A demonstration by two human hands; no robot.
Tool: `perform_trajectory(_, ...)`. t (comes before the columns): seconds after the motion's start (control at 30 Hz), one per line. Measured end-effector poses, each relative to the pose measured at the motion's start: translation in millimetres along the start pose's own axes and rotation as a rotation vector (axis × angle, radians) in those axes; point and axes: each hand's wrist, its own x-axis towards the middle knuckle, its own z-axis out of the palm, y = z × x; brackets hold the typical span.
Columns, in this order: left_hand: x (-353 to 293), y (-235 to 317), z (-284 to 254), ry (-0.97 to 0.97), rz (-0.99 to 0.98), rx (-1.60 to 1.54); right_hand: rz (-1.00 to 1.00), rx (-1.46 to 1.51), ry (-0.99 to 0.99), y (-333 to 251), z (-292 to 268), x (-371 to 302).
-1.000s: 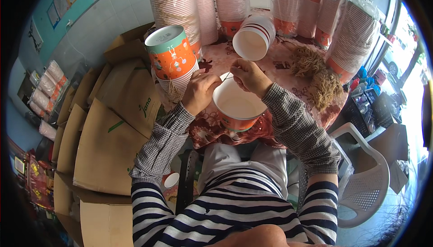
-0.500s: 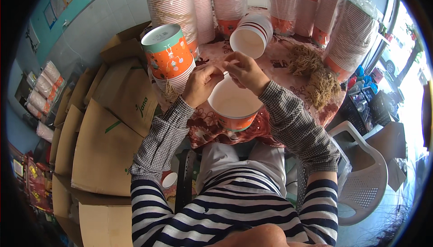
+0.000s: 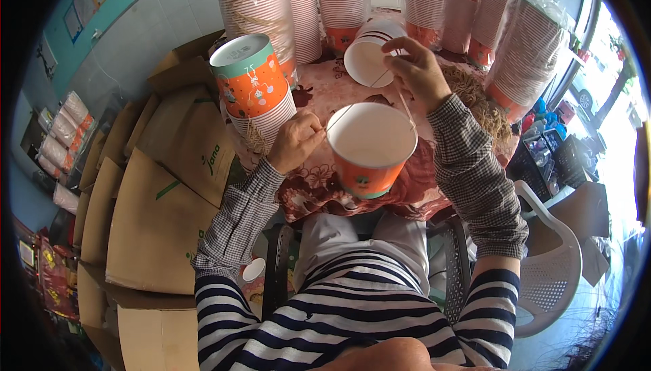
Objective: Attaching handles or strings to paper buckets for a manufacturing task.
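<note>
A round paper tub (image 3: 369, 174), orange outside with a teal base and white inside, stands before me with its mouth up. A thin cord (image 3: 405, 103) runs from its right rim up to my right hand (image 3: 419, 76), which is closed on it above the far side of the tub. The cord also slants down toward the left rim. There my left hand (image 3: 297, 142) pinches the cord close against the tub's edge. Whether the tub rests fully on the table I cannot tell. The tub looks empty inside.
Left of the tub rises a stack of upturned orange tubs (image 3: 247, 86). Another stack lies on its side (image 3: 366, 63) behind. Bundles of tan cord (image 3: 468, 90) lie to the right. Wrapped tub stacks (image 3: 342, 5) line the back. Cardboard boxes (image 3: 156, 222) stand left, a white chair (image 3: 553, 290) right.
My hands, together above the tub before, have parted: the right went up and right with the cord, the left down to the left rim. The tub has shifted slightly right.
</note>
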Motion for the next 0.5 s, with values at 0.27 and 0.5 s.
perform_trajectory(0.27,-7,10,17,0.036,-0.223,-0.304,-0.044,-0.180,-0.079,-3,-35,5)
perform_trajectory(0.5,20,7,40,-0.174,0.044,-0.163,-0.047,-0.215,-0.089,-8,-41,7)
